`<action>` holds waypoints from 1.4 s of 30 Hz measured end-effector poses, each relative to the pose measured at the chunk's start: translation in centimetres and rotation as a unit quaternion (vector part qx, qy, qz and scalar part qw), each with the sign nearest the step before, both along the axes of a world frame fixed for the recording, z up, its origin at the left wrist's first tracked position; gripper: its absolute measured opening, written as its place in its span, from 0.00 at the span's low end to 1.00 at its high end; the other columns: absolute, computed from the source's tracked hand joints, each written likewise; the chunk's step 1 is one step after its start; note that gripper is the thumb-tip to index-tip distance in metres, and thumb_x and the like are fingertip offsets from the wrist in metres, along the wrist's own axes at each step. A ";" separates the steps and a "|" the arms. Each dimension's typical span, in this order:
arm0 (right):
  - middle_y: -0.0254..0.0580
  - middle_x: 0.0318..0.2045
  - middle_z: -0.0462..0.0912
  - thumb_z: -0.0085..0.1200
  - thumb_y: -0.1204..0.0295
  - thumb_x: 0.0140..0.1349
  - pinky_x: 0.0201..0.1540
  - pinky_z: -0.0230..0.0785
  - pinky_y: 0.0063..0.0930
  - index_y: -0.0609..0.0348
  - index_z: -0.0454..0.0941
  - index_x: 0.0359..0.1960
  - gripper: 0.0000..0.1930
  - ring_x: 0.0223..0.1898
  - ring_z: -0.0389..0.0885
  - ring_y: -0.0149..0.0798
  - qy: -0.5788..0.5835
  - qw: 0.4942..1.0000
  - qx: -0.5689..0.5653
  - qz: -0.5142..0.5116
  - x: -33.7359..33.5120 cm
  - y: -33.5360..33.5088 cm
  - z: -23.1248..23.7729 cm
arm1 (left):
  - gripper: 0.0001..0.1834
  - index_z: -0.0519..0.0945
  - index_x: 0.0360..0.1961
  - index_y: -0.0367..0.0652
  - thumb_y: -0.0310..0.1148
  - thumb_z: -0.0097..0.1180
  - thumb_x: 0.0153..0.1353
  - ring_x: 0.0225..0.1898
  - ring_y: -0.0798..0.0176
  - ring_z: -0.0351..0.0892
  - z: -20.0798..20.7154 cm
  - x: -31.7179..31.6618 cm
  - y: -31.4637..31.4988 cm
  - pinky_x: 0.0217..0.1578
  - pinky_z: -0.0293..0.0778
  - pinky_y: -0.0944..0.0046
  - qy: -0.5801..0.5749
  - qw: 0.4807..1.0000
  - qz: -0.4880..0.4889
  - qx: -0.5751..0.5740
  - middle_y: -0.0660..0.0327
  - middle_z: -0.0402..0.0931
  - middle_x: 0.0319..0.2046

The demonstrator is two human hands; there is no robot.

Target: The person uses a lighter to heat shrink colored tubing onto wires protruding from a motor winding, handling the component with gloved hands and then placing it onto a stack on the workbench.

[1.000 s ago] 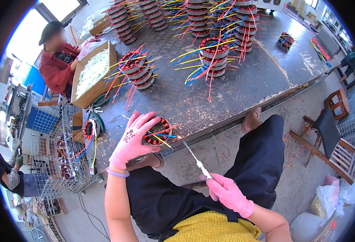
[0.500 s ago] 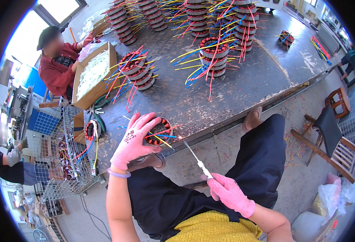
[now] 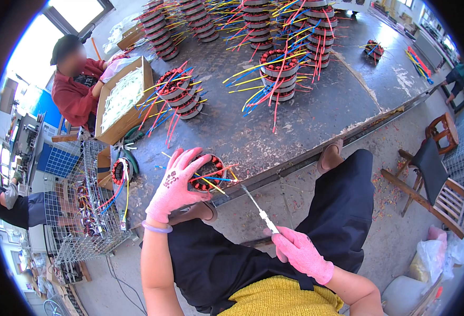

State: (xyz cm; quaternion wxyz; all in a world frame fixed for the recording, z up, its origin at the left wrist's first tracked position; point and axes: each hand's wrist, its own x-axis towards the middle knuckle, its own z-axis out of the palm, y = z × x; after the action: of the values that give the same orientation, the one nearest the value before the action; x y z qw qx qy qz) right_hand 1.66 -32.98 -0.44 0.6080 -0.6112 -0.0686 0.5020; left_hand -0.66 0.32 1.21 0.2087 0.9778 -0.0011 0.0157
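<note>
Near the table's front edge lies a wire-wound motor stator (image 3: 219, 163), a ring with red windings and red, yellow and blue leads. My left hand (image 3: 175, 181), in a pink glove, is closed over its left side. The leads stick out to the right, toward the tool. Lower right, my right hand (image 3: 301, 254), also gloved in pink, grips a slim tool with a white handle (image 3: 264, 216) and a thin metal tip. That tip points up-left, close to the lead ends but apart from them. A small orange glow shows at the blue lead's end.
Stacked stators (image 3: 280, 76) stand farther back on the dark table (image 3: 232, 126). A single stator (image 3: 120, 171) and green-handled pliers (image 3: 129, 152) lie left, beside a cardboard box (image 3: 146, 79) of white pieces. A person in red (image 3: 76, 95) works there. A wooden chair (image 3: 429, 179) stands right.
The bright flame at the lead ends has shrunk to a faint glow. The tool's tip has shifted slightly away. My left hand keeps its hold; people at the left have moved.
</note>
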 end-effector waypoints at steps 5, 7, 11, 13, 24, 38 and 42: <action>0.30 0.22 0.71 0.45 0.66 0.75 0.27 0.61 0.22 0.66 0.75 0.56 0.17 0.22 0.67 0.24 -0.012 1.000 0.017 -0.012 -0.3 -0.3 -1.3 | 0.51 0.73 0.65 0.51 0.37 0.79 0.31 0.71 0.44 0.58 0.0 0.1 0.3 0.74 0.47 0.44 -0.017 0.999 -0.018 0.025 0.56 0.67 0.65; 0.31 0.22 0.71 0.45 0.67 0.75 0.27 0.63 0.23 0.65 0.76 0.55 0.16 0.21 0.68 0.25 -0.007 1.000 0.019 -0.020 -0.3 -0.3 -1.6 | 0.51 0.74 0.64 0.51 0.37 0.79 0.30 0.70 0.47 0.60 -0.1 0.2 0.5 0.74 0.47 0.44 -0.031 0.998 -0.041 0.022 0.56 0.68 0.63; 0.31 0.21 0.71 0.44 0.67 0.75 0.27 0.63 0.23 0.64 0.76 0.56 0.16 0.21 0.69 0.25 -0.023 1.000 0.013 -0.014 -0.1 -0.4 -1.5 | 0.50 0.74 0.63 0.50 0.37 0.78 0.30 0.70 0.48 0.61 -0.1 0.4 0.0 0.75 0.47 0.44 -0.039 0.998 -0.042 0.036 0.57 0.69 0.62; 0.31 0.21 0.71 0.44 0.67 0.75 0.27 0.63 0.23 0.64 0.76 0.56 0.17 0.22 0.69 0.24 -0.031 0.999 0.009 -0.007 0.0 -0.4 -1.4 | 0.50 0.74 0.63 0.49 0.37 0.78 0.30 0.70 0.48 0.60 0.1 0.5 -0.1 0.75 0.47 0.44 -0.031 0.998 -0.041 0.047 0.57 0.69 0.63; 0.31 0.21 0.71 0.44 0.67 0.74 0.28 0.64 0.23 0.63 0.76 0.57 0.17 0.22 0.68 0.24 -0.016 0.999 0.023 -0.015 -0.1 -0.1 -1.5 | 0.50 0.74 0.63 0.47 0.37 0.77 0.31 0.71 0.49 0.60 -0.1 0.4 0.2 0.75 0.48 0.45 -0.046 0.998 -0.041 0.034 0.58 0.70 0.64; 0.31 0.21 0.71 0.46 0.67 0.74 0.28 0.63 0.22 0.63 0.75 0.58 0.17 0.22 0.68 0.24 0.001 1.000 0.017 -0.019 -0.2 0.0 -1.5 | 0.51 0.74 0.64 0.48 0.36 0.77 0.30 0.71 0.49 0.61 -0.2 0.4 0.3 0.75 0.47 0.45 -0.048 0.998 -0.043 0.025 0.58 0.70 0.64; 0.31 0.21 0.71 0.46 0.67 0.74 0.28 0.63 0.23 0.63 0.75 0.58 0.17 0.22 0.69 0.24 -0.023 0.999 0.021 -0.006 -0.2 -0.1 -1.8 | 0.52 0.73 0.64 0.49 0.36 0.78 0.30 0.71 0.49 0.60 -0.3 0.4 0.4 0.75 0.47 0.44 -0.050 0.997 -0.044 0.027 0.58 0.69 0.65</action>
State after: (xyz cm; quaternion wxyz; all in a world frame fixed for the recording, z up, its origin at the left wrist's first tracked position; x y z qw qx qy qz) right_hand 1.45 -33.10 -2.25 0.6222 -0.6102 -0.0893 0.4823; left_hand -0.30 0.73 0.94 0.1824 0.9801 -0.0553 0.0553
